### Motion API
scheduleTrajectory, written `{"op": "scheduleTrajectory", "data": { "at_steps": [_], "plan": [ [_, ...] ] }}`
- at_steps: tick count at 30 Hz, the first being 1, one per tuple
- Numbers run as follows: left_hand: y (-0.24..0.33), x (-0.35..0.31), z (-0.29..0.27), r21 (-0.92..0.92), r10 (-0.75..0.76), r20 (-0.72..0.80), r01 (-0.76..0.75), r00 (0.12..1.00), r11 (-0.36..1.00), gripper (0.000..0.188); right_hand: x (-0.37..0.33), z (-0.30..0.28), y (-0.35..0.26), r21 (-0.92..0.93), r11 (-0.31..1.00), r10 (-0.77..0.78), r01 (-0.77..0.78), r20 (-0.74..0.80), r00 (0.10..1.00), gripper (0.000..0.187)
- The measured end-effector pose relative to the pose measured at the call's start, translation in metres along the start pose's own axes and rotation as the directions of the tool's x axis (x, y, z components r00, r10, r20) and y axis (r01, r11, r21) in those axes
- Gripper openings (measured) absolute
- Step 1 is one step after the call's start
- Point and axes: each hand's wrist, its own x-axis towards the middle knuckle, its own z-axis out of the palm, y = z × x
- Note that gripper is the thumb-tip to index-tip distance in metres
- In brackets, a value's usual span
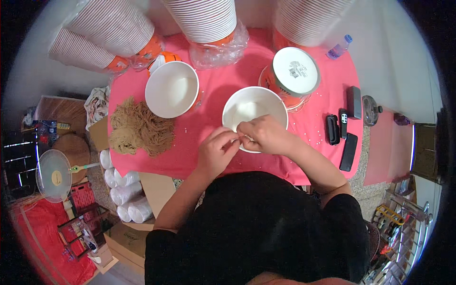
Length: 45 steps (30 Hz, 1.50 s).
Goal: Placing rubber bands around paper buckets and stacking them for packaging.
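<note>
A white-lined paper bucket [236, 103] stands in front of me on the pink-covered table, its open mouth facing up. Over its near rim my left hand [217, 151] and my right hand [266, 134] meet, both with fingers pinched together. Something very small may be between the fingertips, but I cannot make it out. The right hand hides part of the near rim. To the left sits a second open bucket [172, 89], beside a large heap of tan string [142, 126]. An upside-down bucket [295, 71] stands to the right, with tan strings around its lower edge.
Tall stacks of nested buckets [202, 19] line the table's back edge, partly in clear plastic. A small bottle [340, 47] stands back right. Several black cases [348, 152] lie at the right edge. White specks dot the pink cloth [194, 142]. A fan [54, 175] stands left, near wrapped rolls [127, 194].
</note>
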Motion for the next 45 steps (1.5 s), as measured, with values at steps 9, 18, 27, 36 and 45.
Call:
{"op": "scheduleTrajectory", "data": {
  "at_steps": [9, 18, 27, 36, 45],
  "plan": [
    [-0.008, -0.007, -0.001, -0.072, 0.055, -0.114, -0.064, 0.992, 0.995, 0.012, -0.006, -0.01, -0.009, -0.148, 0.981, -0.119, 0.129, 0.08, 0.99, 0.021],
    [-0.041, -0.01, 0.003, 0.098, 0.324, -0.119, -0.314, 0.938, 0.944, 0.013, 0.011, -0.055, -0.013, -0.298, 0.935, -0.245, 0.192, -0.15, 0.958, 0.028],
    [-0.03, 0.005, -0.016, 0.334, 0.399, 0.158, -0.429, 0.903, 0.839, 0.026, -0.001, -0.052, -0.01, 0.009, 0.997, 0.071, -0.072, -0.303, 0.95, 0.009],
    [-0.035, 0.015, -0.028, 0.163, 0.339, 0.125, -0.356, 0.933, 0.92, 0.023, -0.042, -0.087, -0.02, -0.011, 0.999, 0.039, -0.042, -0.216, 0.976, 0.012],
    [-0.009, 0.026, -0.032, -0.424, -0.309, 0.079, 0.312, 0.948, 0.85, 0.012, -0.063, -0.085, -0.059, -0.125, 0.991, -0.049, 0.041, -0.061, 0.997, 0.06]
  ]
}}
